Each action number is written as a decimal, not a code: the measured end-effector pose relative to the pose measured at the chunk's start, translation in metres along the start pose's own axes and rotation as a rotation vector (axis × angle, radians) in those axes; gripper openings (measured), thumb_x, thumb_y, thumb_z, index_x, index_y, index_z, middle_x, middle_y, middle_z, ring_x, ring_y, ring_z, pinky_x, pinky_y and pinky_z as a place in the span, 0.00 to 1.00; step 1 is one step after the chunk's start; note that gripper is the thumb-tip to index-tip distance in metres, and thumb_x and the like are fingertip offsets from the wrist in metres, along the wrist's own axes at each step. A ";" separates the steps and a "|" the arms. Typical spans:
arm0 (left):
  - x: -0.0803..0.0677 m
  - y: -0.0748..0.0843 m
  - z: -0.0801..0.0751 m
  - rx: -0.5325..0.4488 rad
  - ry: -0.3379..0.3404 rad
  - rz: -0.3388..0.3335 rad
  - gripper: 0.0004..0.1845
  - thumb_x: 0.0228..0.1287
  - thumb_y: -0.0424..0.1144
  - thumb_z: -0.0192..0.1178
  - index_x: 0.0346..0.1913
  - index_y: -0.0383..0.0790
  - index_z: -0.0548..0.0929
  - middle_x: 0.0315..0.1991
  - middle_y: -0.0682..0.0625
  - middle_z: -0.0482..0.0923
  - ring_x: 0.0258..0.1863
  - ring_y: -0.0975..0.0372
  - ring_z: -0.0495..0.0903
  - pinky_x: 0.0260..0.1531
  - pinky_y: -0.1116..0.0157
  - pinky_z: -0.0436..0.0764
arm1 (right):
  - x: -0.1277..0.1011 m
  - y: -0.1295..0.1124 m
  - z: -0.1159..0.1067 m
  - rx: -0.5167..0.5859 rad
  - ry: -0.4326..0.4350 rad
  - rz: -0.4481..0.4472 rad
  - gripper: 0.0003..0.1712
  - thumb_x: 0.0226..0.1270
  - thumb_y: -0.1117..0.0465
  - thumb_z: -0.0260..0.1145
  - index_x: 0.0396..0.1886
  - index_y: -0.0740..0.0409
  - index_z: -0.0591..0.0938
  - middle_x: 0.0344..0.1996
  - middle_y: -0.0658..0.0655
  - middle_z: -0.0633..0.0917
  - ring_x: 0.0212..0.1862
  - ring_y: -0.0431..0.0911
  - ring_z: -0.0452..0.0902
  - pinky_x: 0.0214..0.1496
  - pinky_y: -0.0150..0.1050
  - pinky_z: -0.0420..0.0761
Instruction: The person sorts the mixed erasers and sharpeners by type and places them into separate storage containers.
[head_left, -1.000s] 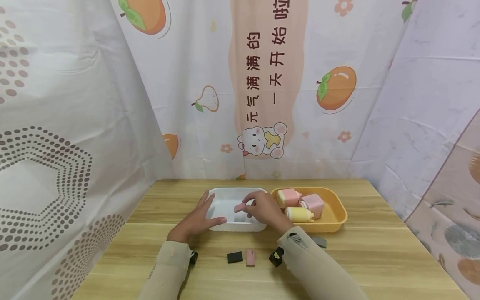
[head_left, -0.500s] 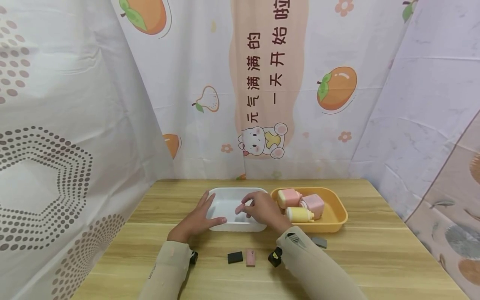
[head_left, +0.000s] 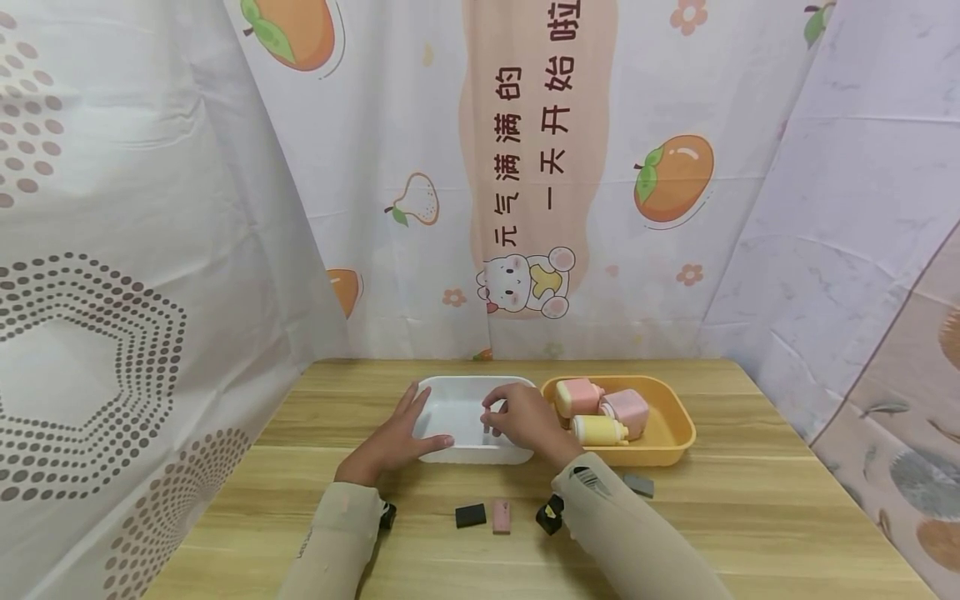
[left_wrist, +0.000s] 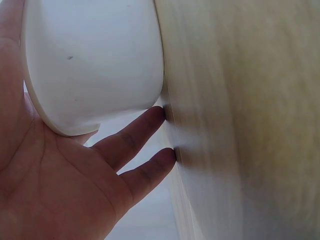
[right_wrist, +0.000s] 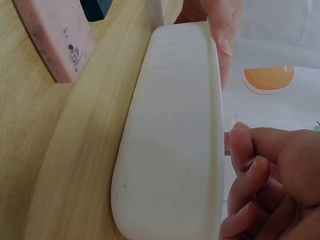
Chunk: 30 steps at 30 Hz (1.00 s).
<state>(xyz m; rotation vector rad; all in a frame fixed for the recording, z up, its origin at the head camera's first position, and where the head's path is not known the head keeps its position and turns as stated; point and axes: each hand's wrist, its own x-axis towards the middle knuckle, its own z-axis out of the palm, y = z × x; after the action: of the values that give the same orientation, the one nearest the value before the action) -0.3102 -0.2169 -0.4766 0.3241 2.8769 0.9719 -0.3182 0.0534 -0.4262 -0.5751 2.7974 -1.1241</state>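
Note:
My right hand (head_left: 528, 417) is over the white tray (head_left: 472, 455), pinching a small pink eraser (right_wrist: 227, 144) between thumb and fingertips. Only a narrow edge of that eraser shows; the fingers cover the rest. At the tray's left end, my left hand (head_left: 392, 443) rests with spread, fairly straight fingers, its thumb along the near rim. In the left wrist view, two of its fingertips (left_wrist: 159, 114) touch the tabletop beside the tray wall. A second pink eraser (head_left: 501, 517), marked 4B, lies in front of the tray next to a black eraser (head_left: 470, 515).
To the right stands a yellow-orange tray (head_left: 684, 433) holding two pink bottles (head_left: 626, 407) and a yellow bottle (head_left: 598, 430). A grey flat block (head_left: 639, 485) lies in front of it, near my right sleeve. Printed curtains hang behind the wooden table (head_left: 757, 467).
The pinched pink eraser has turned from showing its broad face to nearly edge-on, shifting slightly right within my right fingers' grip. My left hand has stayed in place.

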 end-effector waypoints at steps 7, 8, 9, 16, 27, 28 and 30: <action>0.000 0.000 0.000 -0.010 -0.002 -0.004 0.62 0.56 0.74 0.66 0.85 0.56 0.45 0.86 0.50 0.29 0.83 0.43 0.46 0.72 0.33 0.59 | -0.001 0.001 -0.001 0.002 0.009 -0.006 0.13 0.70 0.53 0.73 0.49 0.51 0.89 0.27 0.50 0.89 0.29 0.43 0.81 0.34 0.40 0.80; 0.000 0.000 0.000 -0.012 -0.001 -0.003 0.62 0.56 0.74 0.66 0.85 0.56 0.45 0.86 0.50 0.29 0.83 0.43 0.46 0.72 0.33 0.59 | -0.001 0.001 -0.001 0.003 0.009 -0.004 0.12 0.70 0.53 0.73 0.49 0.51 0.89 0.27 0.49 0.89 0.29 0.43 0.81 0.34 0.40 0.80; 0.000 -0.001 0.000 -0.013 -0.002 -0.002 0.62 0.56 0.74 0.66 0.85 0.56 0.45 0.86 0.50 0.29 0.83 0.43 0.46 0.73 0.32 0.59 | -0.001 0.001 -0.001 0.002 0.009 -0.003 0.12 0.70 0.53 0.73 0.49 0.51 0.89 0.27 0.49 0.88 0.29 0.43 0.81 0.33 0.40 0.80; 0.000 0.001 0.000 -0.026 -0.005 -0.006 0.62 0.56 0.74 0.66 0.85 0.56 0.45 0.86 0.50 0.29 0.83 0.43 0.45 0.73 0.32 0.58 | -0.002 0.004 0.000 -0.003 0.013 0.003 0.14 0.71 0.52 0.72 0.51 0.52 0.89 0.26 0.48 0.87 0.29 0.44 0.81 0.31 0.40 0.79; -0.003 0.005 -0.001 -0.010 -0.004 -0.008 0.62 0.58 0.72 0.67 0.85 0.54 0.45 0.86 0.48 0.29 0.83 0.43 0.45 0.73 0.33 0.59 | -0.007 0.006 -0.003 0.004 0.003 0.010 0.19 0.71 0.46 0.71 0.53 0.53 0.88 0.30 0.50 0.88 0.30 0.43 0.81 0.32 0.39 0.81; -0.003 0.006 -0.001 -0.008 -0.003 -0.008 0.62 0.57 0.72 0.67 0.85 0.54 0.45 0.86 0.48 0.29 0.83 0.43 0.46 0.73 0.33 0.59 | -0.008 0.006 -0.003 0.009 0.004 0.011 0.20 0.71 0.45 0.71 0.52 0.52 0.88 0.29 0.49 0.88 0.30 0.43 0.82 0.32 0.39 0.81; -0.004 0.006 -0.002 -0.003 -0.003 -0.008 0.62 0.57 0.73 0.66 0.85 0.54 0.45 0.86 0.48 0.29 0.83 0.43 0.46 0.73 0.33 0.59 | -0.009 0.007 -0.004 0.014 0.010 0.015 0.20 0.70 0.44 0.71 0.52 0.51 0.88 0.28 0.47 0.87 0.30 0.44 0.81 0.31 0.39 0.81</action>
<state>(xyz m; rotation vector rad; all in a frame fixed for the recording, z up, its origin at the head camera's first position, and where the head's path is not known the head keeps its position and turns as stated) -0.3059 -0.2142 -0.4718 0.3131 2.8715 0.9736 -0.3129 0.0638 -0.4287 -0.5480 2.7954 -1.1454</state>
